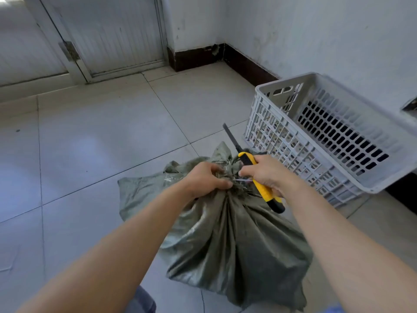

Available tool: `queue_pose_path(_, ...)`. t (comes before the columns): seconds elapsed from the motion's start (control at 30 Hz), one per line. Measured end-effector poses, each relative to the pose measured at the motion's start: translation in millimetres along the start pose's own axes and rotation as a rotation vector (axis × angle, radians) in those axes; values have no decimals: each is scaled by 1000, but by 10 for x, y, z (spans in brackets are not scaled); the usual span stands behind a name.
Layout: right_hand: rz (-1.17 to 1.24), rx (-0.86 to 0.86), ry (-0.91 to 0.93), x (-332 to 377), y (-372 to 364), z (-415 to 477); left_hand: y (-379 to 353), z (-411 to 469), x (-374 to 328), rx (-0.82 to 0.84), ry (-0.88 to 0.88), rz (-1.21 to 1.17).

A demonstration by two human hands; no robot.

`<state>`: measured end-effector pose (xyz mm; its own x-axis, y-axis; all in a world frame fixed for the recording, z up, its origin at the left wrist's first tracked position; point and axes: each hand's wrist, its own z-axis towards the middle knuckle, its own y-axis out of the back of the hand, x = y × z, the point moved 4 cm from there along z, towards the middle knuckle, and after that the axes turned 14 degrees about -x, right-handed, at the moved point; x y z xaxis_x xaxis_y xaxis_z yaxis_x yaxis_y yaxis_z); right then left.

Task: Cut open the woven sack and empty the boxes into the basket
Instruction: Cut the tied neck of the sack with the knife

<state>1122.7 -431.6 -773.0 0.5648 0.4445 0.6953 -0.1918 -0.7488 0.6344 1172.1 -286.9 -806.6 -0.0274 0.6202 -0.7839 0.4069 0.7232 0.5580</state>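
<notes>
Pale glossy tiles cover the floor (90,154), which runs back to white walls (316,30) edged with a dark skirting board (248,64). A grey panelled door (112,35) stands at the far left.

Near the middle of the floor sits the grey-green woven sack (237,245). It is bulging, and its mouth is gathered into a tight neck at the top. Loose flaps of the cloth spread out to the left and far side of that neck.

The left hand (207,177) is clenched round the gathered neck, its fingers curled into the bunched cloth. Just to its right, the right hand (268,175) grasps a yellow and black utility knife (261,188) by the handle. The black butt sticks out at the near side of the hand. The blade (230,136) is pushed out and points up and away, clear of the sack. A thin pale strand (242,180) stretches between the two hands at the neck. How it is fastened cannot be made out.

A white plastic lattice basket (270,132) stands on the floor to the right, just beside the sack, with its far long side along the right wall. Both forearms are bare.
</notes>
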Motion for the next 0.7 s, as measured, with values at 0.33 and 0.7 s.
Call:
queue_pose_path(0.33, 180, -77, -43, -25, -57, 130, 173, -33, -159, 38, -181, -154)
queue_pose_path(0.7, 411, 219, -195, -171, -412, 33, 203, 62, -136, -106, -225, -389)
